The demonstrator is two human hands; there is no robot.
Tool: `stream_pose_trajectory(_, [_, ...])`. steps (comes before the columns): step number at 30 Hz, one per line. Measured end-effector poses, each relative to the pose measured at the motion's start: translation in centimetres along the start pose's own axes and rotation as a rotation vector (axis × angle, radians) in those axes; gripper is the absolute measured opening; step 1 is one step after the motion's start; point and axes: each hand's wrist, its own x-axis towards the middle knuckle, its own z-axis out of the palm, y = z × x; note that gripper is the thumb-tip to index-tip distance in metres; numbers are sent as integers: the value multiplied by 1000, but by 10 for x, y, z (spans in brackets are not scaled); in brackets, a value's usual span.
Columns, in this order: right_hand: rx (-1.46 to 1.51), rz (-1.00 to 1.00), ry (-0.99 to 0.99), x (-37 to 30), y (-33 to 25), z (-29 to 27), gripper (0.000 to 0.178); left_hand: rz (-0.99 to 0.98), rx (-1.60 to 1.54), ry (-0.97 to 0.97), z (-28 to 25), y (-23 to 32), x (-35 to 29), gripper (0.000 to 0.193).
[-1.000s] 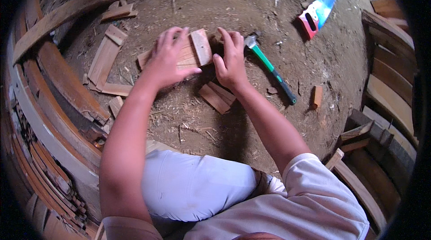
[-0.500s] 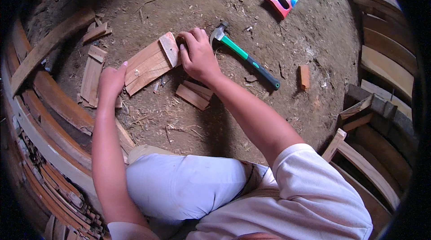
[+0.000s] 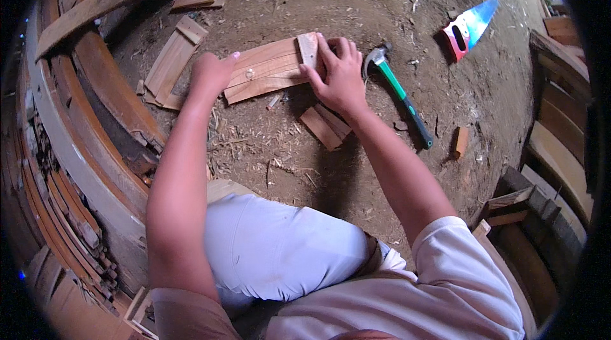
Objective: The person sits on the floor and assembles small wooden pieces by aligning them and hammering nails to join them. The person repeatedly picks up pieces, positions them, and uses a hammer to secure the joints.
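A small wooden panel [image 3: 266, 72] made of narrow boards lies between my hands, with a short cross strip [image 3: 307, 51] over its right end. My left hand [image 3: 213, 74] is closed on its left end, thumb along the top edge. At the other end, my right hand [image 3: 340, 76] grips the panel beside the strip, thumb and fingers bent around it; some fingertips are hidden. Just right of that hand, a claw hammer [image 3: 401, 92] with a green and black handle rests on the ground. Below the panel lie short wood offcuts [image 3: 324, 126].
Another small slatted panel [image 3: 173, 63] lies left of my left hand. A red-handled saw [image 3: 470, 29] is at the far right, and a small wood block [image 3: 461, 142] lies nearer. Long planks [image 3: 108, 98] are stacked at left, more boards [image 3: 560, 149] at right.
The whole view has turned and shifted, so the ground things appear farther right and rotated clockwise. Both hands still hold the panel's ends.
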Motion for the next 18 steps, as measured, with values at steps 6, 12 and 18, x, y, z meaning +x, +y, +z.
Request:
stream_pose_trajectory(6, [-19,-4,-26,1,1,5,76,-26,-84,-46,9,-21,16,74])
stream_pose_trajectory(12, [-36,-12,-24,0,5,3,75,-94,-137,-89,13,-19,21,75])
stream_pose_trajectory(18, [-49,-10,-28,1,4,3,74,-113,-197,-118,7,-16,19,67])
